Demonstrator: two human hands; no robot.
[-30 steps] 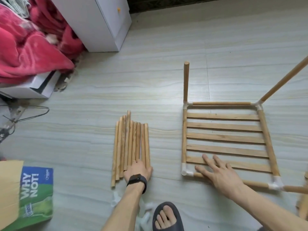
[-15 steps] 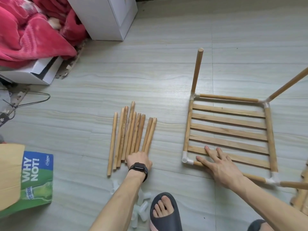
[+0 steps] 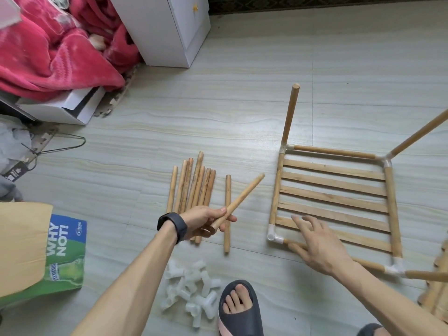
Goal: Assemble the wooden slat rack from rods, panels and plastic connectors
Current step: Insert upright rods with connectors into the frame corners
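Left hand around rod

Tan wooden rods; translucent white connectors; red blanket; black watch.

Bare forearms, black smartwatch on left wrist, dark slide sandal on foot

rod: off floor, tilted | slat frame: apparently flat | connectors: heaped
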